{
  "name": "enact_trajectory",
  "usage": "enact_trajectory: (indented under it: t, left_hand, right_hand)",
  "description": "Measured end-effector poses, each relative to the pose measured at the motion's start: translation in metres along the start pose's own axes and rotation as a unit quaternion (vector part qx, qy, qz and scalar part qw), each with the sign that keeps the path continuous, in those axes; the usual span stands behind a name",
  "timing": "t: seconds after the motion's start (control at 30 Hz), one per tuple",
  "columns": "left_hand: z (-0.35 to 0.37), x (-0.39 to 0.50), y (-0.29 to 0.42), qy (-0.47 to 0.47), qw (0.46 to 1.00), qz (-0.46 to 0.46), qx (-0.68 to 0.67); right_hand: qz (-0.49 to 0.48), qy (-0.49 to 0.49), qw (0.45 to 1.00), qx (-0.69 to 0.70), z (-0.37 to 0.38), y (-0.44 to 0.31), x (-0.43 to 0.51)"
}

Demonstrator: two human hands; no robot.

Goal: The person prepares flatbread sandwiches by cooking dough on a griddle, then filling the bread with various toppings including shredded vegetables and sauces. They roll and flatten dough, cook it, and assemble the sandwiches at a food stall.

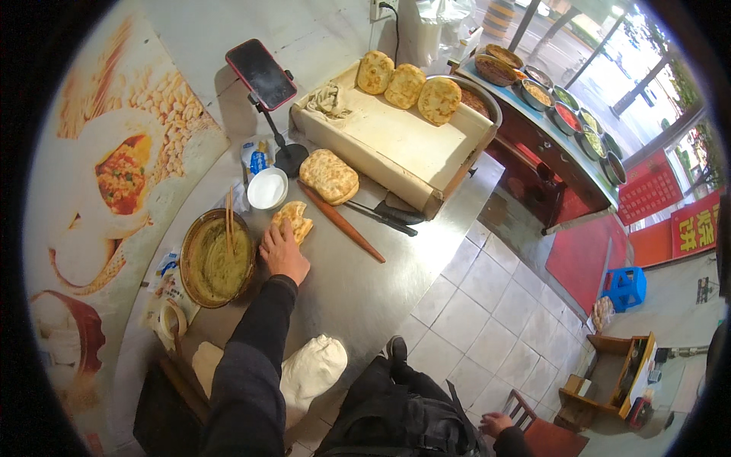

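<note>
My left hand (284,255) reaches over the steel tabletop and has its fingers on a torn flatbread (298,219), which appears gripped at its near edge. Just left of that hand sits a brown bowl (197,268) of greenish-yellow paste, with chopsticks (230,220) standing in it. Beyond the torn piece are a small white bowl (268,188) and stacked round flatbreads (329,175). A tapered wooden rolling pin (342,223) lies to their right. Down at my right side, my right hand (495,424) hangs near a reddish wooden chair (548,437); its fingers are partly hidden.
A black-handled knife (400,214) lies by a shallow wooden box (365,160) with three flatbreads propped along its far side. A phone (261,74) stands on a holder. White dough (314,365) lies beneath my left arm. Several filling bowls (537,94) line the far counter.
</note>
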State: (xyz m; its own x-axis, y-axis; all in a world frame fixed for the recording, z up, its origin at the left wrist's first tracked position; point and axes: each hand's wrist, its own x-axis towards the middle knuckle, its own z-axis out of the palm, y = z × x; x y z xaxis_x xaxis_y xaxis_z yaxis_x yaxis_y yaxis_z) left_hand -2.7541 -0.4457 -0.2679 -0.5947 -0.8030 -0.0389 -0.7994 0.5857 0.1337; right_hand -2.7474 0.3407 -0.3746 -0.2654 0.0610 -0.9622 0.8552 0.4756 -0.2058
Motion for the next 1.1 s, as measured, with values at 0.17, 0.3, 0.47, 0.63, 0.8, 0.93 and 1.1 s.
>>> enact_trajectory:
  t: [0.17, 0.3, 0.47, 0.63, 0.8, 0.93, 1.1]
  left_hand:
    - [0.013, 0.014, -0.018, 0.066, 0.996, 0.063, -0.001]
    - [0.006, 0.019, -0.029, 0.071, 0.993, 0.077, -0.060]
    - [-0.032, -0.020, -0.018, -0.030, 0.965, 0.030, -0.260]
    - [-0.095, -0.102, 0.026, -0.282, 0.682, -0.048, -0.673]
    - [-0.150, -0.162, 0.108, -0.422, 0.546, -0.041, -0.723]
    - [-0.177, -0.190, 0.174, -0.480, 0.515, -0.013, -0.710]
    - [-0.210, -0.208, 0.232, -0.495, 0.560, 0.051, -0.662]
  right_hand:
    - [-0.114, -0.010, 0.990, -0.086, 0.055, -0.096, -0.038]
    - [-0.169, -0.002, 0.973, -0.156, 0.072, -0.149, -0.058]
    - [-0.240, -0.025, 0.933, -0.266, 0.079, -0.213, -0.070]
    - [-0.398, -0.039, 0.853, -0.335, 0.127, -0.307, -0.103]
    - [-0.470, -0.293, 0.818, -0.159, 0.163, -0.386, -0.199]
    - [-0.402, -0.436, 0.799, -0.101, 0.139, -0.417, -0.266]
    - [-0.398, -0.395, 0.820, -0.110, 0.095, -0.423, -0.301]
